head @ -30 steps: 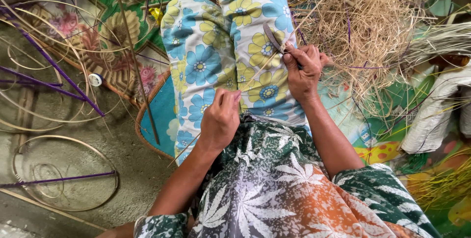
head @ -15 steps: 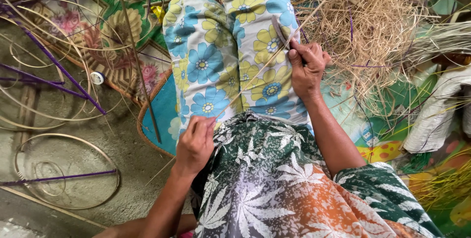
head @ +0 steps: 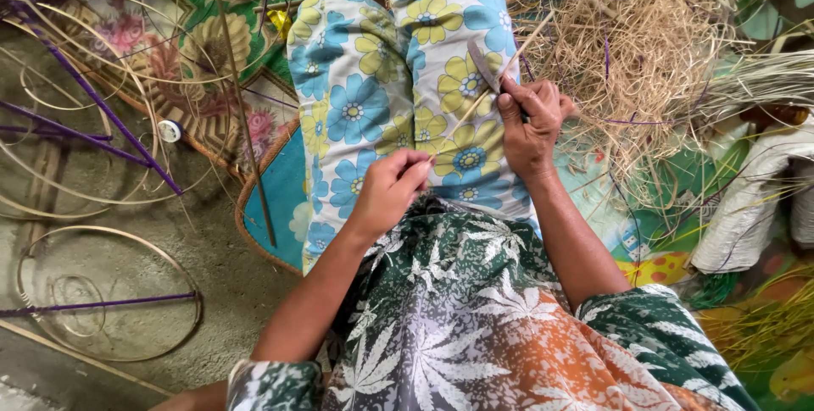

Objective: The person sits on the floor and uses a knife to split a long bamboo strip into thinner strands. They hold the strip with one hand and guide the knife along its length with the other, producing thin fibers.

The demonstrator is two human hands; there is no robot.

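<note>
My right hand (head: 530, 123) grips a small knife (head: 483, 65) whose grey blade points up and left over my lap. A thin pale cane strip (head: 475, 104) runs diagonally under the blade, from the straw heap down to my left hand (head: 392, 186), which pinches its lower end. Both hands rest over a cloth with blue and yellow flowers (head: 373, 80) that covers my legs. Below it is a green, white and orange leaf-print garment (head: 449, 318).
A heap of dry shavings and straw (head: 653, 47) lies at the upper right. Coiled cane hoops (head: 102, 292) and purple strips (head: 110, 114) lie on the floor at left. A patterned mat (head: 271, 199) sits beneath my legs. White bundles (head: 755, 199) lie at right.
My left hand slid down the lap and then came back up along the strip toward the knife. The right hand with the knife stayed nearly in place.
</note>
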